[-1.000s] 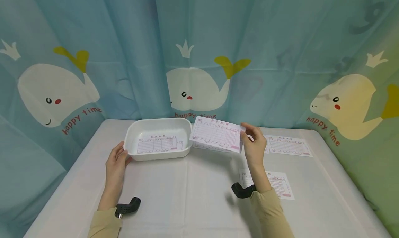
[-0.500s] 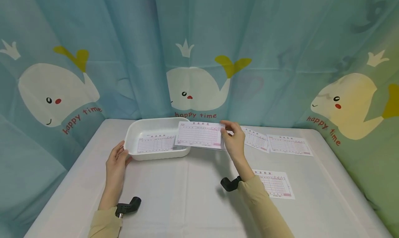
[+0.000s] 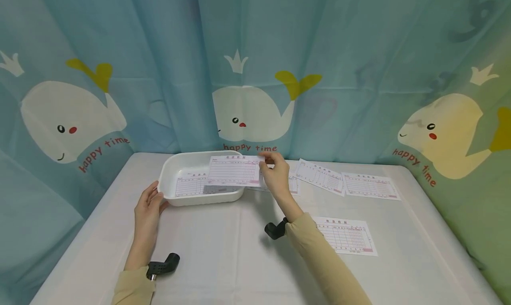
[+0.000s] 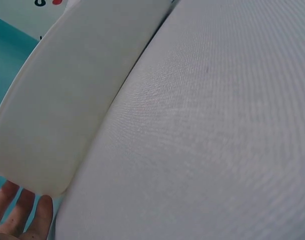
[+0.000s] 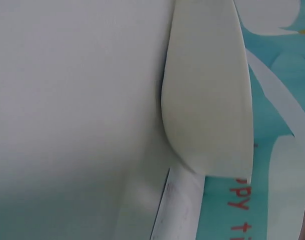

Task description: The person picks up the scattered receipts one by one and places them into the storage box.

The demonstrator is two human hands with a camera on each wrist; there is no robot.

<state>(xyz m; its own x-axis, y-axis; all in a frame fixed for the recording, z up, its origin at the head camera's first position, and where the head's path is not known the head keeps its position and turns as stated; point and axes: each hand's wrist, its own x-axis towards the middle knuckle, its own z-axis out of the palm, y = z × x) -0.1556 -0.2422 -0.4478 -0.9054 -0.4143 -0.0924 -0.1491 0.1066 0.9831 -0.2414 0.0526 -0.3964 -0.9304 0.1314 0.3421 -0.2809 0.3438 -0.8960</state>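
My right hand [image 3: 276,174] pinches the right edge of a printed receipt slip [image 3: 233,170] between thumb and fingers. That slip is held over the right part of a white plastic basin [image 3: 217,200], its left end above another receipt slip [image 3: 189,185] lying inside. The held slip partly covers the one below. At the basin's left end, my left hand [image 3: 147,212] rests its fingers against the outer wall; in the left wrist view the fingers [image 4: 41,217] touch the basin's end [image 4: 57,115]. In the right wrist view, the basin's side [image 5: 207,95] fills the middle.
Right of the basin lie a partly hidden slip [image 3: 294,186], a tilted slip [image 3: 321,177] and a slip beside it [image 3: 372,186]. Nearer, another slip [image 3: 347,236] is partly behind the right sleeve [image 3: 319,260]. A whale-print curtain [image 3: 339,132] stands behind the white-covered table [image 3: 207,256].
My right hand has carried the receipt slip leftward, from right of the basin to over it, and levelled it. The slips behind are more exposed. My left hand stays at the basin.
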